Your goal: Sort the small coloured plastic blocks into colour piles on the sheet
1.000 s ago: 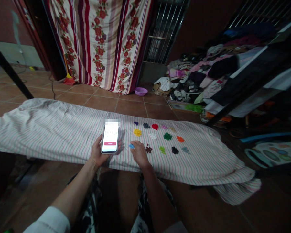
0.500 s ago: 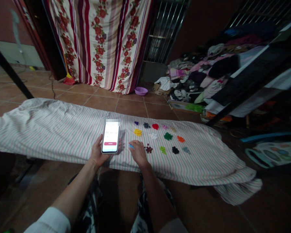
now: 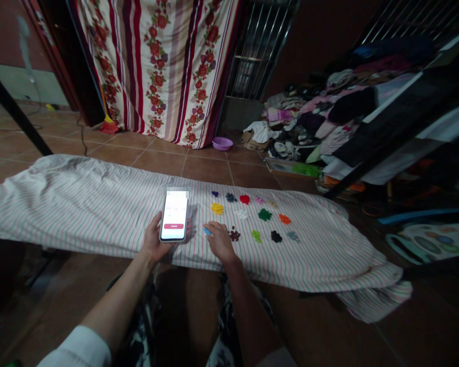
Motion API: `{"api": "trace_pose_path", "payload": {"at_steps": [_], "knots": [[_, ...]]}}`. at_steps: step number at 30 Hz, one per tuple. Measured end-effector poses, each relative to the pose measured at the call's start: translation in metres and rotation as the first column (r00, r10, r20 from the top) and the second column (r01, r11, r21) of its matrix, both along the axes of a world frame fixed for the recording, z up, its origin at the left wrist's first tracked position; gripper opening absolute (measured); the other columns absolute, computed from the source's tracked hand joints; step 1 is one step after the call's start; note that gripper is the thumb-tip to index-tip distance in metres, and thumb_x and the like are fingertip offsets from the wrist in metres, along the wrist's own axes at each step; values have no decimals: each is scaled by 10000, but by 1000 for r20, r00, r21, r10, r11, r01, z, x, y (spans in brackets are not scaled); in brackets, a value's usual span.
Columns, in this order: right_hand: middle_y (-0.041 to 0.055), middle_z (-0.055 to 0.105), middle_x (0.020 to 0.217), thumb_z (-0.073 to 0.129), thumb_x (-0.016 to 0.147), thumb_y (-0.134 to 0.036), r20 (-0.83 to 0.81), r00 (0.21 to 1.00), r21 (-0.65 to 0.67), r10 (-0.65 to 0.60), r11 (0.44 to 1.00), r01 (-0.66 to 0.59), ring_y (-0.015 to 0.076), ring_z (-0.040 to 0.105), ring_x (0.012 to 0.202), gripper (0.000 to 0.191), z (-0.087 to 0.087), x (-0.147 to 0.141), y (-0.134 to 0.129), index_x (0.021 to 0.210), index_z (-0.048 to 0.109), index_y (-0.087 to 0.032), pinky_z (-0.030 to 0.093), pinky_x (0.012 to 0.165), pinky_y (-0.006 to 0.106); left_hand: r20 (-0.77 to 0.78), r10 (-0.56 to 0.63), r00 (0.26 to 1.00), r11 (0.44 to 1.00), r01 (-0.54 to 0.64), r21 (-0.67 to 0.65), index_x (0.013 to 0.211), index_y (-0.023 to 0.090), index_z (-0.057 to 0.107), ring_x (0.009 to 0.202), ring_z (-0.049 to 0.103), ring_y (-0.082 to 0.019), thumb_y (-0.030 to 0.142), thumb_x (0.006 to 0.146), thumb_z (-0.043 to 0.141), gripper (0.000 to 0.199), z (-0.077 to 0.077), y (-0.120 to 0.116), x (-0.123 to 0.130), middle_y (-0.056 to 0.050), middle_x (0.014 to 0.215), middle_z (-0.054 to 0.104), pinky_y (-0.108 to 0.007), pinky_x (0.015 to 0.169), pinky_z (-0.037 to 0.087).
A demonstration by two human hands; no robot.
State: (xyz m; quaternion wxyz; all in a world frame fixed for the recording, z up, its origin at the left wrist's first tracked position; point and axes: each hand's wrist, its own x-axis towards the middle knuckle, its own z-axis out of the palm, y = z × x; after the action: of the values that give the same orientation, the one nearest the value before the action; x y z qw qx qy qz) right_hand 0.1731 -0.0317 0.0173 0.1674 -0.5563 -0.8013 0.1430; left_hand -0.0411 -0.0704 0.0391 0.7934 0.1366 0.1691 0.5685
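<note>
Digits [image 3: 175, 208] run across the lit screen [image 3: 175, 216] of a phone [image 3: 167, 238]; they seem to begin 00 and then 16, with the last pair too blurred to read. Beneath them sits a red button [image 3: 173, 226] whose pale label is too small to make out, and the top of the screen is pixelated. The left hand [image 3: 156, 239] is closed around the phone, above the striped cloth [image 3: 99, 204]. Apart from it, the right hand [image 3: 219, 242] is at the light blue pieces [image 3: 207, 231], fingers bent over them; whether they are pinched cannot be told.

Right of that hand, in the nearest row, lie dark brown pieces [image 3: 234, 235], lime ones [image 3: 256, 236], black ones [image 3: 276, 236] and grey-blue ones [image 3: 292, 236]. Yellow [image 3: 217, 208], white [image 3: 241, 215], green [image 3: 265, 214] and orange piles [image 3: 284, 218] form the row beyond. No brand is legible.
</note>
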Motion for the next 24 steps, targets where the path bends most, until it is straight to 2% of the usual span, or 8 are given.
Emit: {"api": "trace_pose_path", "payload": {"at_steps": [4, 7, 13, 19, 24], "knots": [[75, 617, 1188, 511, 828, -124, -10, 999, -4, -50, 999, 50, 219, 517, 1088, 386, 0, -4, 0, 1182, 643, -202, 372, 985, 323, -5, -7, 1000, 1000, 7, -6, 1426, 83, 287, 1156, 557, -376, 480, 887, 463, 692, 0, 0, 0, -254, 1235, 584, -545, 987, 390], [82, 606, 1205, 544, 832, -169, -27, 998, -9, -64, 998, 64, 228, 505, 1096, 396, 3, -4, -2, 1221, 616, -191, 376, 984, 326, -1, -14, 1000, 1000, 14, -13, 1412, 92, 309, 1167, 549, -377, 484, 885, 464, 675, -1, 1, 0, -248, 1251, 573, -546, 985, 396], [72, 540, 1315, 519, 845, -146, -19, 1000, 52, -1, 999, 2, 237, 447, 1184, 416, 1, -6, -4, 1247, 596, -219, 354, 1017, 346, 33, -48, 998, 999, 48, 14, 1367, 92, 389, 1154, 564, -362, 494, 893, 440, 623, -7, 3, 0, -231, 1216, 602, -537, 973, 414], [63, 611, 1211, 508, 848, -130, -23, 999, 57, 28, 998, -27, 227, 484, 1118, 333, -4, -9, -1, 1130, 666, -213, 377, 990, 338, 43, -77, 996, 996, 76, 36, 1329, 91, 438, 1156, 565, -357, 486, 901, 425, 582, -13, 4, 2, -225, 1188, 623, -538, 980, 404], [59, 617, 1208, 531, 838, -139, -58, 998, 57, -8, 998, 11, 232, 485, 1124, 327, 0, -2, -3, 1134, 663, -186, 369, 1006, 335, 27, -59, 998, 998, 58, 20, 1327, 81, 428, 1140, 575, -360, 488, 896, 433, 593, -10, 4, 5, -237, 1185, 623, -530, 992, 391]]}}
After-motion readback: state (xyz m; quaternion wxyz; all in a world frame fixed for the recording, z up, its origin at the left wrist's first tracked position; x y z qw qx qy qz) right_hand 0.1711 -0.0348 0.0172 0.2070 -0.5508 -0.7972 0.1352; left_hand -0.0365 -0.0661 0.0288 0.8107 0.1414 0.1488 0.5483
